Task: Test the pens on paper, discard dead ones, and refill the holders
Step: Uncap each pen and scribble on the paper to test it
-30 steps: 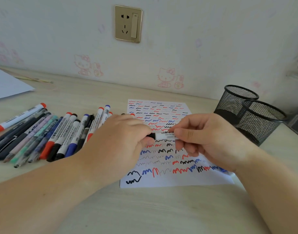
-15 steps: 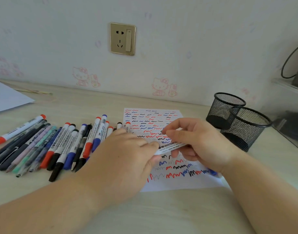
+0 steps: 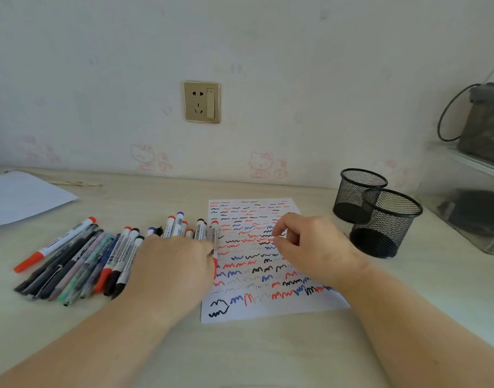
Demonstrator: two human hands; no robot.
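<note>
A white test paper (image 3: 271,310) full of red, blue and black scribbles lies in the middle of the desk. Left of it, a long row of markers and pens (image 3: 80,256) lies side by side. My left hand (image 3: 178,264) rests palm down on the right end of that row. A red-capped marker (image 3: 214,239) lies along the paper's left edge against this hand's thumb side. My right hand (image 3: 310,245) hovers over the paper with loosely curled fingers and holds nothing. Two black mesh holders, one in front (image 3: 391,196) and one behind (image 3: 363,175), stand to the right.
A blank white sheet (image 3: 22,197) lies at the far left, with thin sticks behind it. A clear plastic box (image 3: 464,219) and a dark bag (image 3: 486,121) stand at the right edge. A wall socket (image 3: 201,102) sits above the desk.
Both hands held one marker over the paper before. Now my right hand has let go, and my left hand has moved left and come down onto the pen row.
</note>
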